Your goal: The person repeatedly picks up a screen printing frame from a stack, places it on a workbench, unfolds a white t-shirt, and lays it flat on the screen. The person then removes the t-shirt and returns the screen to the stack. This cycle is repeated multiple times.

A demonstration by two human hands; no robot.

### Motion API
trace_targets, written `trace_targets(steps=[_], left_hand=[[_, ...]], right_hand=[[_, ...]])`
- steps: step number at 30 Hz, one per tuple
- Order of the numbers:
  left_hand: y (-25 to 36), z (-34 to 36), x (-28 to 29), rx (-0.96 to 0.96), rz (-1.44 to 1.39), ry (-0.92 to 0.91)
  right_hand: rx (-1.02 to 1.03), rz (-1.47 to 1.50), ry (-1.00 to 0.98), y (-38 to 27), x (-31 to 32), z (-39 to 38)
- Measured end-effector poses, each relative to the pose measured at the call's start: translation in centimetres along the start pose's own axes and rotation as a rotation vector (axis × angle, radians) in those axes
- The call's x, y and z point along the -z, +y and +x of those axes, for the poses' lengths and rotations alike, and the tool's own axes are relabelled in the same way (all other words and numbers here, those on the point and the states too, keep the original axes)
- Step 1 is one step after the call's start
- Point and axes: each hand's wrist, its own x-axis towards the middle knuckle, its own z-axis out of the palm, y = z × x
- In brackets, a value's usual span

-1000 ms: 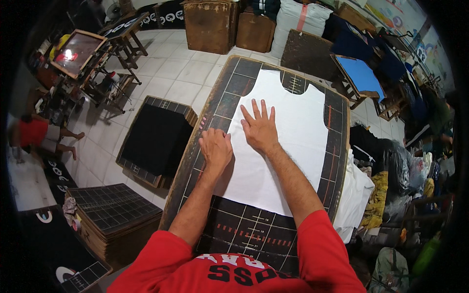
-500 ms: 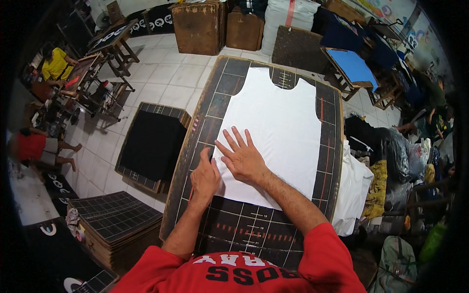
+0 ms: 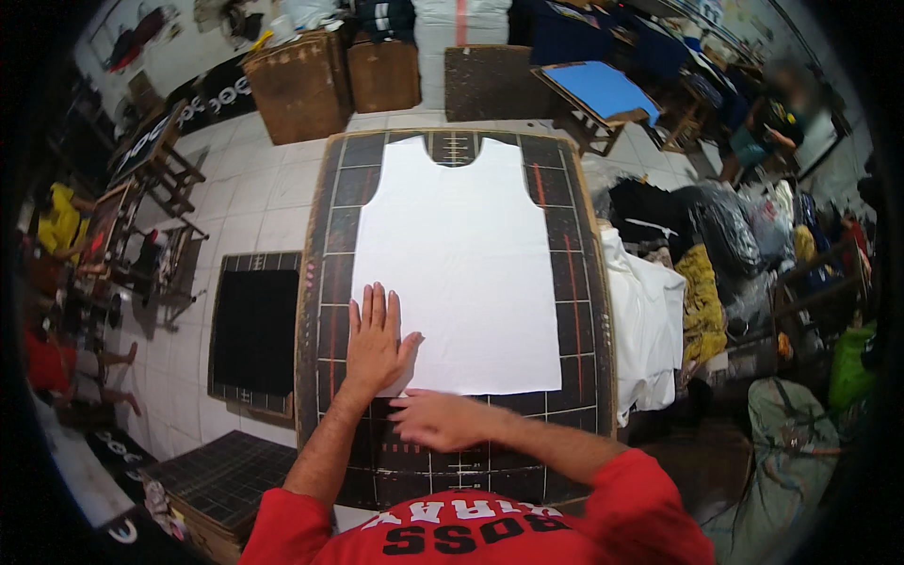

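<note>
A white shirt panel [image 3: 461,254] lies flat on a dark board marked with a grid [image 3: 582,414], its neck cutout at the far end. My left hand [image 3: 377,347] is open, palm down on the lower left part of the cloth, the fingers pointing away from me. Close to the bottom hem, by its left corner, is my right hand [image 3: 444,421]. Motion blurs its fingers, so whether they grip the hem cannot be made out. The cloth looks smooth, with its hem running nearly straight across the board.
To the left, black cloth [image 3: 252,330] lies on a lower board stack, with another gridded stack [image 3: 221,480] nearer me. White cloth [image 3: 645,325] hangs at the right beside bagged piles [image 3: 720,226]. A blue-topped table [image 3: 603,89] stands behind. Other people are at both sides.
My right hand has come off the middle of the cloth to its near hem. My left hand has moved from the left edge onto the cloth and flattened. The view has turned.
</note>
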Motion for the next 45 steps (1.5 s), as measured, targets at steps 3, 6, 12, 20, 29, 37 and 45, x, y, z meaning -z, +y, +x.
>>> trace_targets(steps=[3, 6, 12, 20, 29, 37, 45], left_hand=[[2.7, 0.8, -1.1, -0.081, 0.011, -0.151], [7.9, 0.9, -1.9, -0.230, -0.055, -0.166], [14.7, 2.2, -3.0, -0.587, -0.503, -0.330], [1.9, 16.6, -6.3, -0.026, 0.025, 0.057], [7.5, 26.4, -9.4, -0.333, 0.035, 0.081], [10.5, 26.1, -9.6, -0.495, 0.019, 0.064], [11.9, 20.6, -7.4, -0.524, -0.061, -0.023]], right_hand=[[-0.312, -0.087, 0.648, 4.1, 7.6, -3.3], [-0.619, -0.644, 0.999, 9.6, 17.5, -5.6], [-0.857, -0.767, 1.031, 15.2, 25.2, -4.6], [-1.124, -0.774, 0.736, 15.6, 28.0, -3.3], [-1.024, -0.569, 0.858, 15.0, 27.3, -3.3], [-1.016, -0.423, 0.890, 15.2, 25.8, -4.6], [-0.918, -0.494, 0.817, 12.7, 21.9, -8.0]])
